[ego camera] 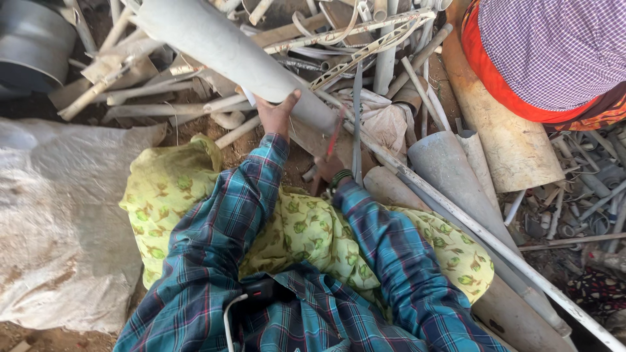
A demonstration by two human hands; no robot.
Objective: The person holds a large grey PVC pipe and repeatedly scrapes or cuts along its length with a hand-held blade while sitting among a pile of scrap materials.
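Note:
My left hand [275,115] grips the underside of a thick grey plastic pipe [228,49] that slants from the upper left down toward the middle. My right hand [328,168], with green bangles at the wrist, is closed on a thin red-handled tool [335,133] whose tip points up at the pipe's lower end. Both arms wear blue plaid sleeves over a yellow flowered cloth [306,231] on my lap.
A heap of dirty pipes, tubes and strips [385,45] lies ahead. Wide tan and grey pipes [508,150] and a long thin white pipe [495,244] lie at right. Another person in checked cloth with an orange edge [554,52] is at upper right. A grey sack [59,215] covers the left.

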